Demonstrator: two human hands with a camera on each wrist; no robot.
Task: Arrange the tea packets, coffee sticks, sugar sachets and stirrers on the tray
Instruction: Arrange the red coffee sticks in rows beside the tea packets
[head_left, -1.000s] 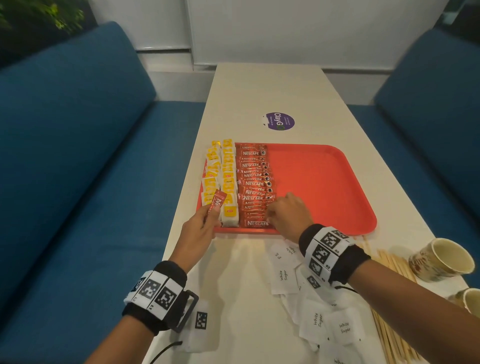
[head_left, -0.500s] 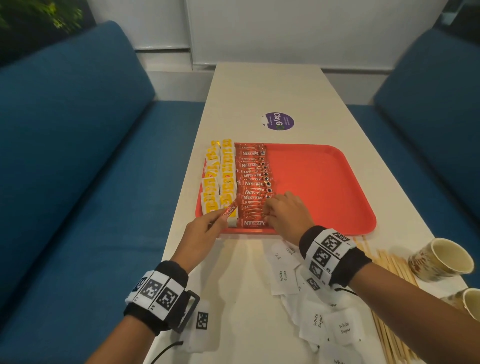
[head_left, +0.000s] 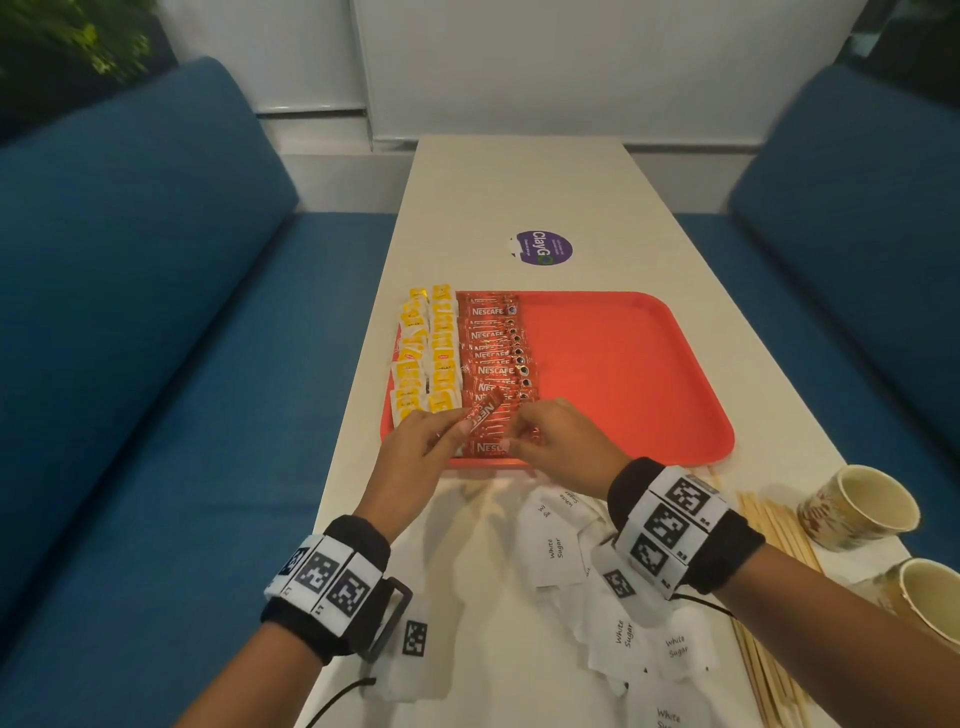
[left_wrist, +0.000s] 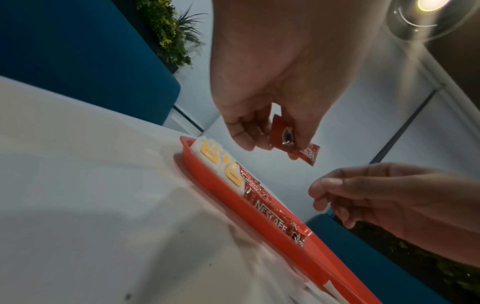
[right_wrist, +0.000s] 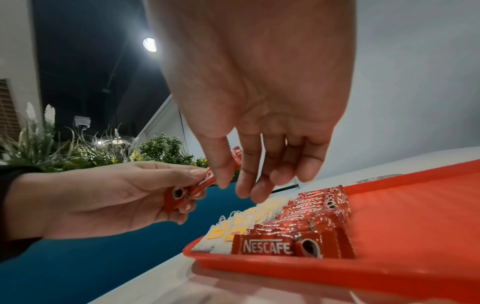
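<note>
Fingers (left_wrist: 298, 133) of the left hand (head_left: 415, 452) pinch a coffee stick (head_left: 483, 410) above the tray's (head_left: 623, 374) near-left corner; the right hand (head_left: 563, 439) hovers open beside it. A fumbled handover could drop it, scattering the stick row (head_left: 496, 364).

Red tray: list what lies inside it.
In the tray, two columns of yellow tea packets sit along the left edge, and beside them a column of Nescafe sticks. The rest is bare. The hands hide the near ends of the columns.
</note>
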